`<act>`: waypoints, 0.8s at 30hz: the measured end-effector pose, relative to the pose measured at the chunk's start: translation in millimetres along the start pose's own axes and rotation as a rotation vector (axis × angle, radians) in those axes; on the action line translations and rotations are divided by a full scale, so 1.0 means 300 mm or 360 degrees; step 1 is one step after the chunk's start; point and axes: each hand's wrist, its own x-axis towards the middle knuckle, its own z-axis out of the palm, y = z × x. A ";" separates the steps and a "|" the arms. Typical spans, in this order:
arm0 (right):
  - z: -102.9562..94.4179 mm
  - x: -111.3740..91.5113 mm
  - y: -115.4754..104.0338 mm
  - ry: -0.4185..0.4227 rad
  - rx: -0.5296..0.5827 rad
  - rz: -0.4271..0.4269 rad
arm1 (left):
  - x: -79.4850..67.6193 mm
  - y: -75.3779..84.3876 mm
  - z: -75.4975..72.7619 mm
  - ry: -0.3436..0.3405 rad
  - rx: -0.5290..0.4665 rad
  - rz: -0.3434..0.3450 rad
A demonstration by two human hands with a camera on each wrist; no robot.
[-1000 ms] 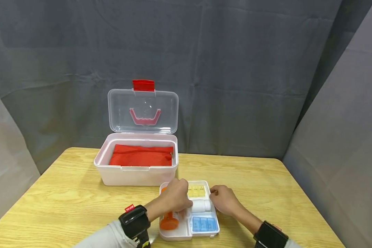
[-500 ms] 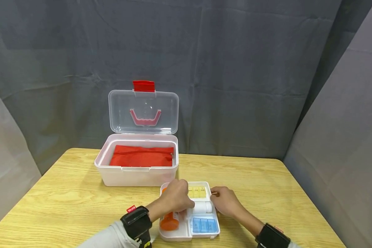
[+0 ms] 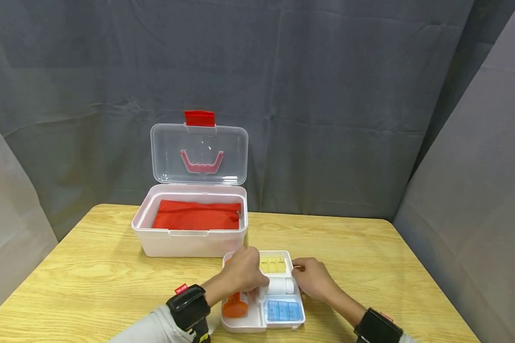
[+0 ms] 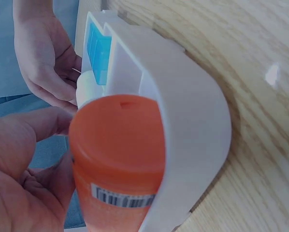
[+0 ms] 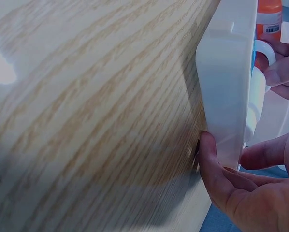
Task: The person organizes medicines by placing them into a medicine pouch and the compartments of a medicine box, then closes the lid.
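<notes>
A white compartment tray (image 3: pixel 244 328) stands on the table. In it lie an orange pill bottle (image 3: pixel 235 305), a yellow pill organizer (image 3: pixel 272 265), a blue pill organizer (image 3: pixel 283 311) and a white cylinder (image 3: pixel 280 286). My left hand (image 3: pixel 243 270) reaches into the tray between the orange bottle and the cylinder. In the right wrist view its thumb and fingers pinch a white ring-shaped roll (image 5: pixel 266 48), which the hand hides in the head view. My right hand (image 3: pixel 312 277) grips the tray's right edge, its thumb at the rim and a finger (image 5: pixel 209 145) against the outer side.
Behind the tray stands a clear plastic box (image 3: pixel 189 244) with its lid (image 3: pixel 167 152) raised and a red latch (image 3: pixel 200 118). A red zippered pouch (image 3: pixel 197 216) lies inside it. Grey curtains (image 3: pixel 326 119) hang behind and beside the wooden table (image 3: pixel 90 276).
Both hands keep their places at the tray. The whole head view shifts very slightly; no object visibly moves against the others.
</notes>
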 end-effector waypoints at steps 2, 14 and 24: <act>-0.002 0.001 -0.002 0.0001 -0.0007 -0.0005 | 0.001 0.002 -0.001 0.0006 -0.0006 0.0015; -0.007 -0.012 0.001 -0.0072 0.0126 -0.0019 | -0.009 -0.007 -0.006 0.0060 -0.0003 0.0024; -0.024 -0.046 0.021 -0.0201 0.0272 -0.0053 | -0.014 -0.007 -0.005 0.0087 0.0041 0.0041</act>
